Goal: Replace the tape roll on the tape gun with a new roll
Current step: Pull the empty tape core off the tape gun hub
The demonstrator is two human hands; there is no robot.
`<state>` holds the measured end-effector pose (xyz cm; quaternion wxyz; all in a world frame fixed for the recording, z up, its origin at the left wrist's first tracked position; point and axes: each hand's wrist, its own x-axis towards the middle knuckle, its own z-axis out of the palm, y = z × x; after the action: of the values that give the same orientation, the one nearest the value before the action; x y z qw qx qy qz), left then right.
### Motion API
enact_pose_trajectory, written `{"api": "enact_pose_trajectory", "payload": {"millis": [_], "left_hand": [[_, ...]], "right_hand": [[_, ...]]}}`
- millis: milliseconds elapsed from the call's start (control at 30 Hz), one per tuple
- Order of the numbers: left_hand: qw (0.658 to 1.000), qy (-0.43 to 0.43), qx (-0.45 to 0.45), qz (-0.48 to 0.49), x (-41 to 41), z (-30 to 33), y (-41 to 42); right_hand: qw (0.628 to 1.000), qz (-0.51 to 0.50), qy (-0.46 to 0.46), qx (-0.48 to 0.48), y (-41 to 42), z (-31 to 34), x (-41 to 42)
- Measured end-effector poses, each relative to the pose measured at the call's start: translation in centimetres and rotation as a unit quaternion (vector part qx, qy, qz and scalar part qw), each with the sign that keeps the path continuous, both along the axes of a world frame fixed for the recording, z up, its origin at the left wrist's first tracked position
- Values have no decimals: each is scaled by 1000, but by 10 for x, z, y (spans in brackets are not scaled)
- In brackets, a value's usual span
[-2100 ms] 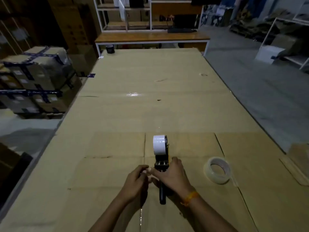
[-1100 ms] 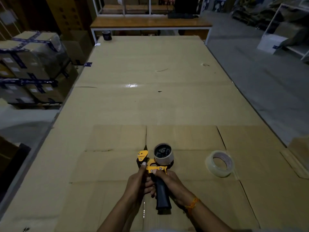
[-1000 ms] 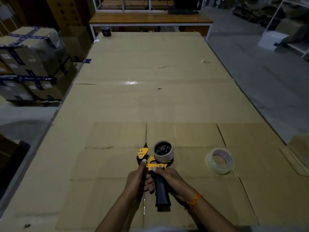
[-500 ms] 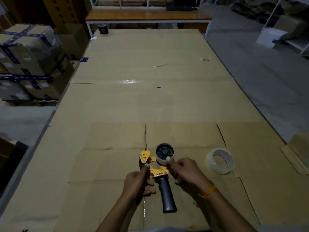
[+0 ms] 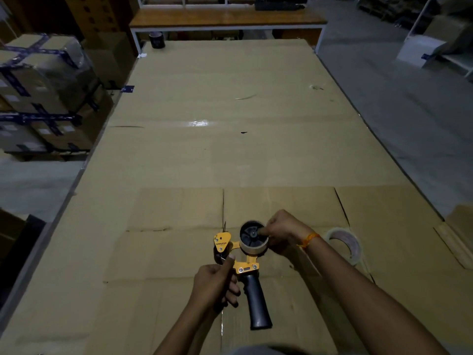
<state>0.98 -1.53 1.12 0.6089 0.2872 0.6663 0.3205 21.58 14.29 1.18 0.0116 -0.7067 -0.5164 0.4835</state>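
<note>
The yellow tape gun [image 5: 246,267] lies flat on the cardboard-covered table, its black handle [image 5: 257,303] pointing toward me. A nearly spent pale tape roll [image 5: 253,245] sits on its black hub. My right hand [image 5: 282,230] grips this roll at its right rim, thumb over the hub. My left hand [image 5: 216,285] pinches the gun's frame just left of the handle, thumb on the yellow plate. A fresh clear tape roll [image 5: 344,245] lies on the table to the right, partly hidden behind my right forearm.
The long table [image 5: 230,124] is covered in cardboard sheets, its edges running along both sides. A dark tape roll [image 5: 156,40] stands at the far left corner. Wrapped boxes [image 5: 38,93] are stacked on the left floor. A wooden bench [image 5: 225,20] stands beyond.
The tape gun was laid flat from upright. My right hand left the handle and moved up to grip the old roll on the hub; my left hand stayed on the frame.
</note>
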Motion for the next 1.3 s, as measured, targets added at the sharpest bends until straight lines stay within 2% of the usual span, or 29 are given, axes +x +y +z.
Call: {"api": "enact_pose_trajectory", "payload": {"millis": [167,567,800,1133,1300], "left_hand": [[1000,-15,-10,-1,-1,-10,3],[999,-41,-8,10,0,-26,4],[999,-52,8,5,0,-22,3],[998,-59,20,4,-3,-21,2],[998,-59,31,8,-1,-21,4]], "right_hand": [[997,37,-55,-39,11,15,-11],[980,103,-159,55,10,10,-17],[983,109,-149,-1,12,24,-19],[975,129,-179,27,14,23,-26],[958,214,-181,56,16,21,-17]]}}
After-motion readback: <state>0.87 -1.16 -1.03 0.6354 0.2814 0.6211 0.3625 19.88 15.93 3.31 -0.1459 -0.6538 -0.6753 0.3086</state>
